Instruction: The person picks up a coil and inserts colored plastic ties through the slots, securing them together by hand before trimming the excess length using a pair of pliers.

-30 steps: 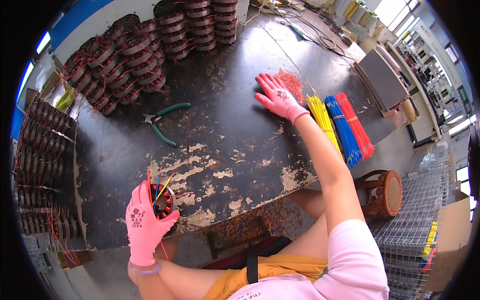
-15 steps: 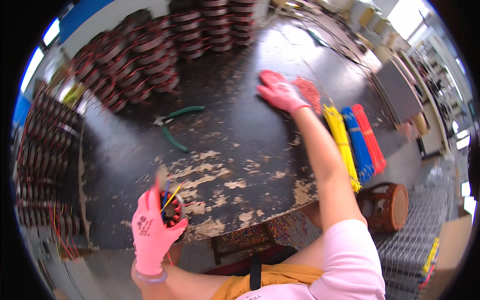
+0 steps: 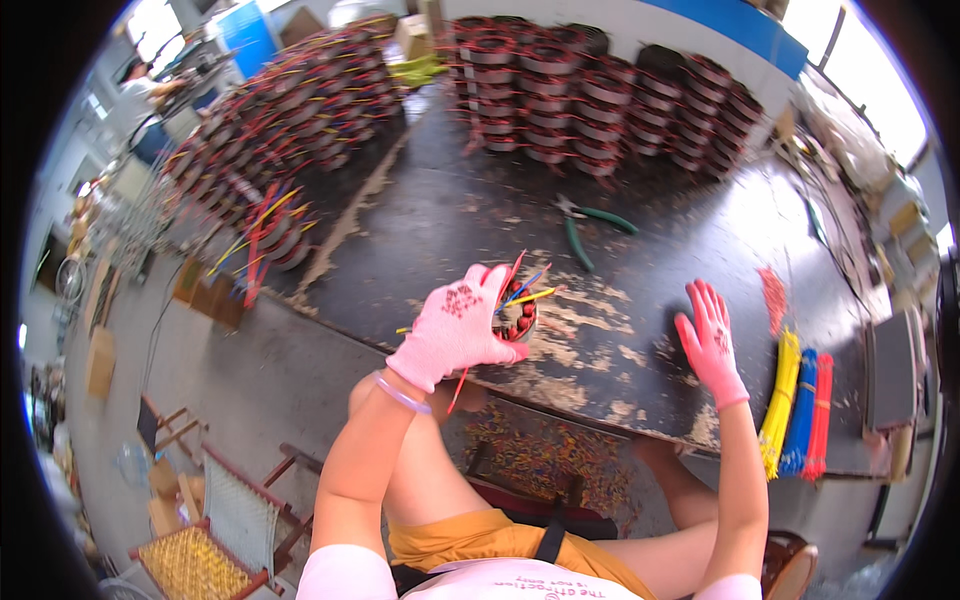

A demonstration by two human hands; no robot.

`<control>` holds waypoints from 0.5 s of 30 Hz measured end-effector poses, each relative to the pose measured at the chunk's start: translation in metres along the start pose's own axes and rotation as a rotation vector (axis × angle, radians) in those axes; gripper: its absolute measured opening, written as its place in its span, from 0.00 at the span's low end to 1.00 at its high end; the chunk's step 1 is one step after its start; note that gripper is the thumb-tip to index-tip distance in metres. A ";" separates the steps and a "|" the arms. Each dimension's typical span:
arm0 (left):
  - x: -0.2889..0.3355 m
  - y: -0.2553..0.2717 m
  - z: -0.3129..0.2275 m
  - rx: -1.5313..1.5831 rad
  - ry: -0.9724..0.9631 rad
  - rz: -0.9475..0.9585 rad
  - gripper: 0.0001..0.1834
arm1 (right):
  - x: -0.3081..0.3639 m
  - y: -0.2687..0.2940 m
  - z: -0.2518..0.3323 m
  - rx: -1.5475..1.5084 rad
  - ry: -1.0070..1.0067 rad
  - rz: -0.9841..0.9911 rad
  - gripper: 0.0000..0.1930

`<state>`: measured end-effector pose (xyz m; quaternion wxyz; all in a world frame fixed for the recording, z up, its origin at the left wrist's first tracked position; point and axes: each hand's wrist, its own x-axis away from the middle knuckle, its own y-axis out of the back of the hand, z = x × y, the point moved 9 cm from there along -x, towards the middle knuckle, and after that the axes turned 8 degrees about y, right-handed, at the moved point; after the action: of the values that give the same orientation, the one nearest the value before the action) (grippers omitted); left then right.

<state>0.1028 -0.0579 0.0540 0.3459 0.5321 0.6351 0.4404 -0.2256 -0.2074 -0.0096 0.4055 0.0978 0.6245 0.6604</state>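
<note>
My left hand, in a pink glove, is closed round a ring-shaped motor stator at the table's near edge. Red windings line the ring's inside, and red, blue and yellow wire leads stick out of it. Part of the stator is hidden behind my fingers. My right hand, gloved in pink too, is over the table to the right with fingers stretched out and nothing in it. Green-handled cutting pliers lie with handles spread, beyond and between both hands.
Right of my right hand lie yellow, blue and red wire bundles, with small red pieces beyond. Stacked stators line the back; more stand left. A chair stands lower left. Far left is another person.
The view has swung left, showing more of the left side. My right hand has drawn back toward me from near the red pieces. My left hand keeps hold of the stator.
</note>
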 end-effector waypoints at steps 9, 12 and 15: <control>0.032 0.227 0.203 0.100 0.173 -0.389 0.57 | 0.035 -0.023 0.072 -0.077 0.025 0.107 0.33; 0.037 0.239 0.296 0.041 0.315 -0.393 0.55 | 0.031 -0.026 0.077 -0.091 0.015 0.129 0.33; 0.017 0.227 0.338 0.241 0.331 -0.342 0.56 | 0.033 -0.020 0.071 -0.075 -0.008 0.125 0.33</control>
<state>0.4902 0.0333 0.1387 0.2411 0.3750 0.8115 0.3778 -0.1937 -0.1346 -0.0257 0.3694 0.1242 0.5903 0.7069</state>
